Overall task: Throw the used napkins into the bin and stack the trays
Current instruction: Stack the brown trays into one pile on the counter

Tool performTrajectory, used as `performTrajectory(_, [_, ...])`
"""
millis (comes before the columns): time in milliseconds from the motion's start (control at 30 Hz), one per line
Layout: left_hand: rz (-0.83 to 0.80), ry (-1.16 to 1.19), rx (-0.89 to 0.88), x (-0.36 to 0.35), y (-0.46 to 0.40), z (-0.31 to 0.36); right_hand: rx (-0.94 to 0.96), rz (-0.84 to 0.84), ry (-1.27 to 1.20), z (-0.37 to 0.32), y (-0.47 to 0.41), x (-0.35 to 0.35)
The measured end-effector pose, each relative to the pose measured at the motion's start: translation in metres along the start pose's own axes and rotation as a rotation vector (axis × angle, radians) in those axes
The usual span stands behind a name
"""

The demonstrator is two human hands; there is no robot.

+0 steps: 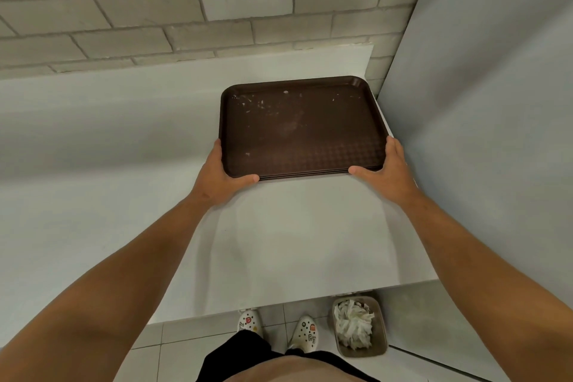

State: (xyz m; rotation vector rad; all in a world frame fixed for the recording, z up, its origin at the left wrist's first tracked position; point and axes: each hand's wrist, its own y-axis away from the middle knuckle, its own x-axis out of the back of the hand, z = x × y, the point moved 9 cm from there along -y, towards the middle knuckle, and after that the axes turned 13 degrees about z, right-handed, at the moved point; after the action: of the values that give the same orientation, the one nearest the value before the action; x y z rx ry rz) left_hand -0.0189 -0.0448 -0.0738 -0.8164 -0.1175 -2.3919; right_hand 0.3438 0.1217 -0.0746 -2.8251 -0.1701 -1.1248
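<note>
A stack of dark brown trays (302, 127) lies on the white counter (124, 164) near the right wall, the top tray flecked with white crumbs. My left hand (221, 175) grips the stack's near-left corner, thumb along the front edge. My right hand (387, 172) grips the near-right corner the same way. Crumpled white napkins (353, 324) fill a small beige bin (381, 344) on the floor under the counter's front edge, at the right.
A grey panel (496, 102) closes the right side, and a brick wall (186, 9) runs behind the counter. My shoes (279, 329) stand on the tiled floor just left of the bin.
</note>
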Motion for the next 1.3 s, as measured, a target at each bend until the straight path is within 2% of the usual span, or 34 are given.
performTrajectory(1300, [0.003, -0.126, 0.004, -0.022, -0.038, -0.002, 0.004, -0.038, 0.101, 0.007, -0.046, 0.0])
